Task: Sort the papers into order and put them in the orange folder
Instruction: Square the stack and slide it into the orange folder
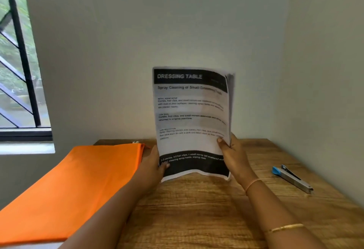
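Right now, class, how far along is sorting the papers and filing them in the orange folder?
Done: the papers are gathered into one upright stack. In hand: left hand and right hand grip its lower sides; their order cannot be told. Left: the stack is not yet in the orange folder, lying flat alongside.

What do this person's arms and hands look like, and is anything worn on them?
Both forearms are bare, with no sleeves in view. The left hand and its wrist show no jewellery. Behind the right hand, the wrist wears a thin pinkish-orange band, and farther up that forearm sits a slim gold bangle. No gloves; no rings can be made out.
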Action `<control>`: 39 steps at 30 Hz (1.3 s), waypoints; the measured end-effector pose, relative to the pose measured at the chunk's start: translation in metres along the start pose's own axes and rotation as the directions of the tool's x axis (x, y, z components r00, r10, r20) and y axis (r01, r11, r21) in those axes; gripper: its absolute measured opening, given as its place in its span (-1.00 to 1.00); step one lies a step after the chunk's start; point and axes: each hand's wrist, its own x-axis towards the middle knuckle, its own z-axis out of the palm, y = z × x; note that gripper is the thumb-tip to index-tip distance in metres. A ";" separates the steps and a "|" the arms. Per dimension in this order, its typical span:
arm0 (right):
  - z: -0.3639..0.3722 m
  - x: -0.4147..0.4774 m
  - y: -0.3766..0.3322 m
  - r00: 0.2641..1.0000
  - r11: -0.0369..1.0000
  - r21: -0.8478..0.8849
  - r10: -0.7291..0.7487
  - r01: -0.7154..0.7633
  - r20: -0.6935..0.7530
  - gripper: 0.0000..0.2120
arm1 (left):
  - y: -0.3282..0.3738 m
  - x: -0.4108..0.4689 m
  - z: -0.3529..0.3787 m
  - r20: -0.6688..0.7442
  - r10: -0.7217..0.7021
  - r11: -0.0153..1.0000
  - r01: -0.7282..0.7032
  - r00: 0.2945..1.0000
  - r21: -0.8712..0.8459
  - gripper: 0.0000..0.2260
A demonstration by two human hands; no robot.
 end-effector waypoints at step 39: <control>0.047 -0.019 0.001 0.800 0.620 0.506 0.462 -0.600 0.383 -0.78 | -0.002 0.008 -0.005 -0.181 -0.348 0.330 -0.061 0.920 -0.942 -0.66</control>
